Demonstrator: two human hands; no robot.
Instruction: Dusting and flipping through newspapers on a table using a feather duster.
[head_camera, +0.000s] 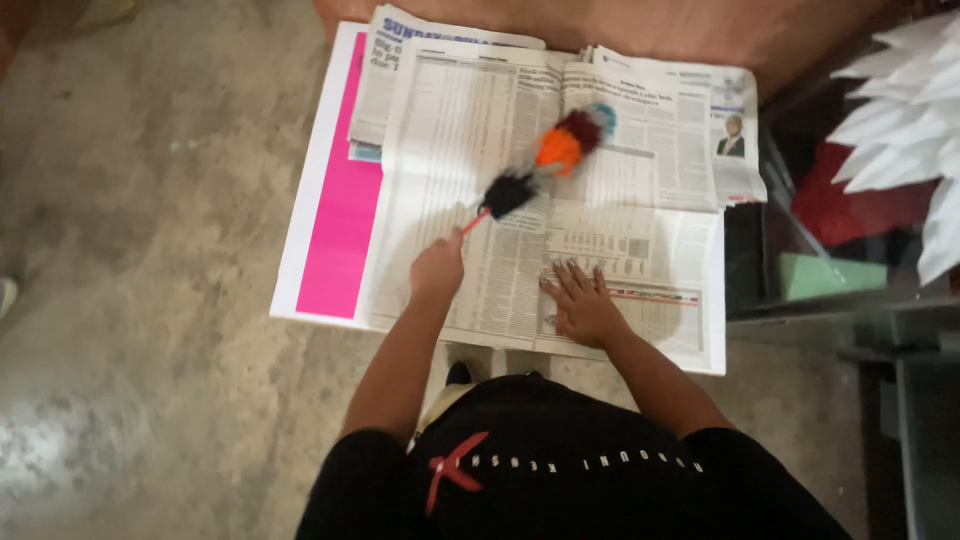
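The left hand (437, 268) is closed around the thin red handle of a feather duster (548, 155), gripping it at the near end so the stick slants up and to the right across the page. The right hand (580, 303) lies flat, fingers spread and touching nothing but paper, pressing down the near right part of an open newspaper (600, 215). The two hands sit apart, the duster hand a little to the left and slightly farther out than the flat one. The duster's head runs from a black tuft near the handle through orange and dark red to a blue tip, and it rests over the middle fold of the spread. It looks very light and soft, the fluff giving way at any touch, while the handle seems stiff and slim; the bare red end, where the fist already sits, is the sensible place to hold it. The newspaper is thin and floppy, likely to slide or lift unless pinned as it is now. Under it lies a white sheet with a bright pink band (340, 215) along the left side, all on a low table (690, 30) above a concrete floor (150, 300). To the far right stand white paper fans (905, 120) beside something red.
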